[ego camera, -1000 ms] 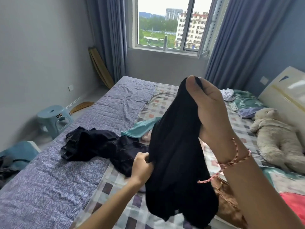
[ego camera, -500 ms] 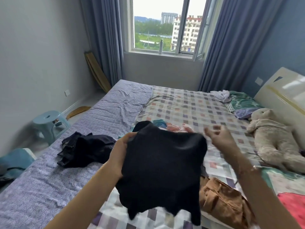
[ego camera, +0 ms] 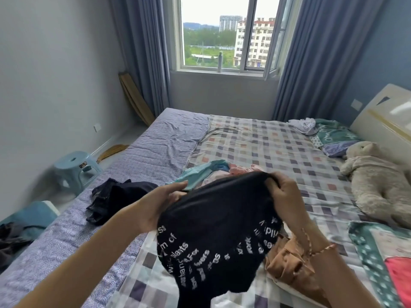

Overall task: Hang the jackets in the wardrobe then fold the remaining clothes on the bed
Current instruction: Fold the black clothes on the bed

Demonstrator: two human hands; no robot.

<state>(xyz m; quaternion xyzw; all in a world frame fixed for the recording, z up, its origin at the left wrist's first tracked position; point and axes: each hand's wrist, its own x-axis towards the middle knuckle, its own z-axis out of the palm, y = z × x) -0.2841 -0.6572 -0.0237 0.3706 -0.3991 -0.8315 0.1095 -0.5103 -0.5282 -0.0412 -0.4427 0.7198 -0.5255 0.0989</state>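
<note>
The bed (ego camera: 255, 138) spreads under everything, a checked sheet on its near and right side and a lilac one to the left. It bears loose clothes: a dark heap (ego camera: 117, 196) on the lilac side, a pastel pile (ego camera: 213, 172) in the middle and a tan garment (ego camera: 287, 261) near the front edge. Held in the air above the checked sheet is the black top (ego camera: 218, 223), its white lettering curving across the hanging cloth, bunched rather than flat. Both hands hold its upper edge. The left hand (ego camera: 164, 203) takes the left end with fingers fairly straight along the cloth, and the right hand (ego camera: 287, 194) has its fingers curled tight round the right end. The step looks like opening the top out for folding. To do it well, find the shoulders or side seams, pull the edge taut between the hands, then lay it print-down on bare checked sheet, apart from the piles, and smooth it before the first fold.
</note>
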